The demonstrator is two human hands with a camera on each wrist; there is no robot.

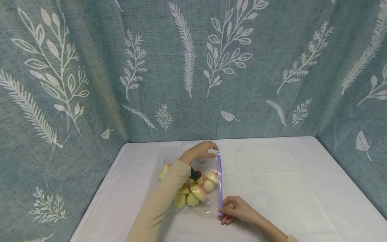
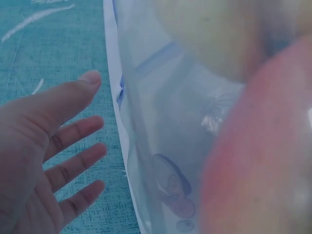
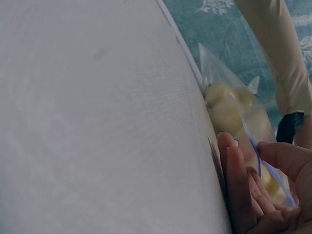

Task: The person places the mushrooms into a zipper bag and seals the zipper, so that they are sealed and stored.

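A clear zip bag lies on the white table, near the table's left half. It holds several peaches, all inside the bag and bunched to the left of its purple zip strip. Loading therefore appears complete; the work in hand is judged to be the sealing of the strip.

The right hand pinches the near end of the zip strip between thumb and curled fingers; the right wrist view confirms this grip. The left hand is at the far end of the strip. The left wrist view shows its fingers spread and relaxed beside the bag, holding nothing.

Whether any part of the strip is pressed shut cannot be determined. The run along the strip between the two hands is judged to remain.
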